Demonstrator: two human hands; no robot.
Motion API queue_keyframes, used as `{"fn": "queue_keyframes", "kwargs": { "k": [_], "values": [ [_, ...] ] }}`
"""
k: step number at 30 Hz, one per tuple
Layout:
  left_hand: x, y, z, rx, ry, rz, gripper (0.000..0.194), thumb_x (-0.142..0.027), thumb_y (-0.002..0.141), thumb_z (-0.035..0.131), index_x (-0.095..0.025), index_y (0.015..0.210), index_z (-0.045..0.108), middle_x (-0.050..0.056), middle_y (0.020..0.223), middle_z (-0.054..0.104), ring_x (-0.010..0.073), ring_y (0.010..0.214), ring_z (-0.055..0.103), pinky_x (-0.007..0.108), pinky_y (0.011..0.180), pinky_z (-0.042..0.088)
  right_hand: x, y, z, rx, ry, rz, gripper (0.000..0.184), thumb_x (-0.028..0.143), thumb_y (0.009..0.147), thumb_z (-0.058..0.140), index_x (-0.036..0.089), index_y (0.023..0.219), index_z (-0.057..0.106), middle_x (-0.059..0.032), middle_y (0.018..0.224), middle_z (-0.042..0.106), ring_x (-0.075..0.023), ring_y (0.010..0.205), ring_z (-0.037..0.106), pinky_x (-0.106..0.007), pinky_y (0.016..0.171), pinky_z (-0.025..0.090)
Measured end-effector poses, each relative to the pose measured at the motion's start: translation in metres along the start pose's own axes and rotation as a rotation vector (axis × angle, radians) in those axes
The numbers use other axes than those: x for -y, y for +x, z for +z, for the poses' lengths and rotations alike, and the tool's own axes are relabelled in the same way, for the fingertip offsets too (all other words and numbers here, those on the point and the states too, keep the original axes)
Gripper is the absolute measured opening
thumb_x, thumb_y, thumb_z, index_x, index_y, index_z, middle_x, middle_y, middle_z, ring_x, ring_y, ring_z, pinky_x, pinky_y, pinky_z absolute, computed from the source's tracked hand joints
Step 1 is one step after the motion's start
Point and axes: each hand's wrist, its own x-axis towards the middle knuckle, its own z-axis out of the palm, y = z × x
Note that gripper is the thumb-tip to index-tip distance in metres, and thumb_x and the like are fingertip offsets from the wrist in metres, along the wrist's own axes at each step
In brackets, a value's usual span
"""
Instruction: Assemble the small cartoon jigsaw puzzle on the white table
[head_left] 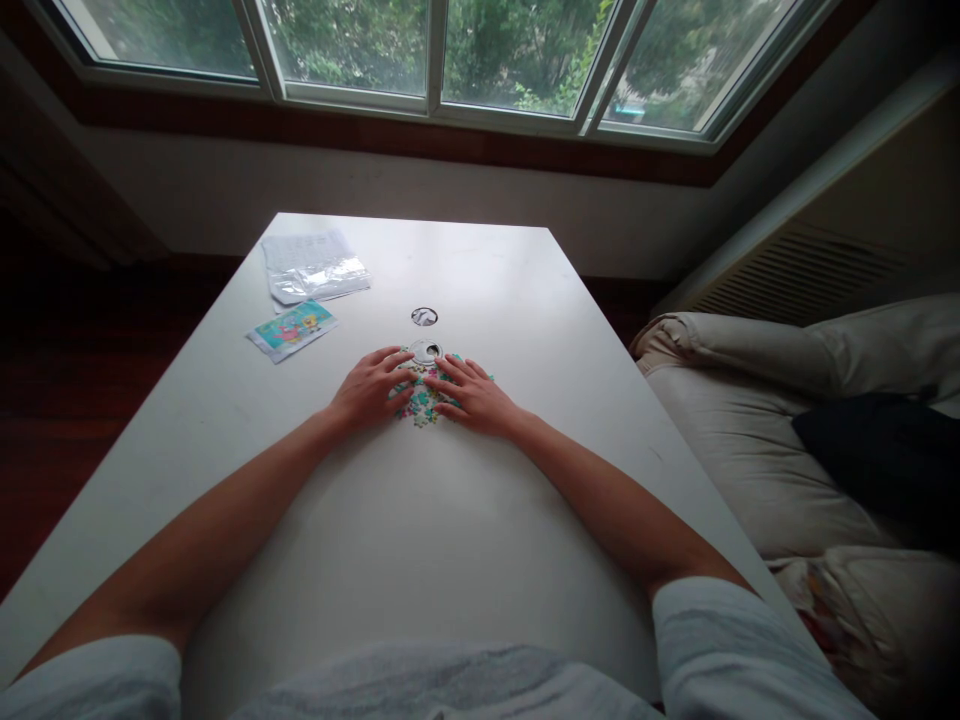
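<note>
Small colourful jigsaw puzzle pieces lie in a loose pile on the white table, between my two hands. My left hand rests at the pile's left side, palm down, with its fingers spread over the edge pieces. From the other side my right hand also lies palm down with fingers apart, covering part of the pile. Neither hand grasps anything visible. Just beyond my fingertips is a round silver-grey ring-like piece. The pieces under my fingers are hidden.
A round metallic-looking disc sits farther back on the table. At the back left lie a clear plastic bag with paper and a colourful cartoon picture card. A beige sofa stands along the right; a window is ahead.
</note>
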Motion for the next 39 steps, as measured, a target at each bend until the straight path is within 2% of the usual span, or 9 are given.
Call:
{"fn": "queue_keyframes", "kwargs": {
  "k": [12, 20, 25, 32, 35, 39],
  "values": [
    [-0.0020, 0.0013, -0.0039, -0.007, 0.020, -0.015, 0.024, -0.035, 0.096, 0.055, -0.029, 0.105, 0.076, 0.002, 0.142, 0.063, 0.0283, 0.141, 0.047, 0.052, 0.117, 0.043, 0.0028, 0.0012, -0.0023, 0.003, 0.019, 0.004, 0.057, 0.055, 0.105, 0.040, 0.032, 0.156, 0.042, -0.0047, 0.169, 0.026, -0.0291, 0.157, 0.021, -0.052, 0.126, 0.022],
    [-0.0064, 0.0024, 0.0011, -0.072, -0.002, -0.035, 0.029, -0.038, 0.099, 0.051, -0.027, 0.111, 0.075, 0.003, 0.141, 0.064, 0.0263, 0.136, 0.051, 0.049, 0.114, 0.045, 0.0010, 0.0007, 0.0009, -0.004, 0.006, -0.002, 0.058, 0.056, 0.104, 0.041, 0.033, 0.157, 0.040, -0.0042, 0.169, 0.024, -0.0287, 0.157, 0.021, -0.052, 0.127, 0.020],
    [-0.0070, 0.0040, 0.0002, -0.047, 0.011, -0.004, 0.029, -0.038, 0.100, 0.051, -0.028, 0.102, 0.078, 0.002, 0.138, 0.066, 0.0266, 0.135, 0.052, 0.049, 0.114, 0.046, 0.0009, 0.0010, 0.0024, -0.007, 0.008, 0.002, 0.059, 0.056, 0.104, 0.041, 0.033, 0.158, 0.039, -0.0040, 0.169, 0.024, -0.0287, 0.157, 0.021, -0.052, 0.127, 0.020],
    [-0.0053, 0.0039, 0.0002, -0.031, -0.022, -0.004, 0.029, -0.037, 0.099, 0.051, -0.028, 0.100, 0.079, 0.002, 0.131, 0.070, 0.0276, 0.133, 0.053, 0.050, 0.112, 0.046, 0.0011, 0.0011, 0.0012, -0.005, 0.015, 0.003, 0.058, 0.056, 0.104, 0.040, 0.033, 0.157, 0.041, -0.0044, 0.169, 0.025, -0.0291, 0.157, 0.021, -0.052, 0.127, 0.020],
    [-0.0048, 0.0032, 0.0019, -0.055, -0.059, -0.012, 0.027, -0.037, 0.099, 0.052, -0.028, 0.105, 0.077, 0.002, 0.131, 0.070, 0.0255, 0.130, 0.055, 0.047, 0.113, 0.046, 0.0007, 0.0011, 0.0024, -0.008, 0.004, -0.009, 0.059, 0.056, 0.104, 0.040, 0.031, 0.158, 0.039, -0.0054, 0.169, 0.025, -0.0291, 0.157, 0.021, -0.052, 0.127, 0.020],
    [-0.0070, 0.0013, 0.0017, -0.067, -0.067, -0.029, 0.032, -0.041, 0.098, 0.054, -0.028, 0.122, 0.069, 0.005, 0.139, 0.063, 0.0263, 0.132, 0.053, 0.046, 0.114, 0.044, -0.0004, 0.0009, 0.0026, -0.034, 0.011, -0.019, 0.064, 0.057, 0.104, 0.040, 0.028, 0.160, 0.034, -0.0074, 0.169, 0.025, -0.0282, 0.156, 0.023, -0.051, 0.127, 0.019]
  ]
}}
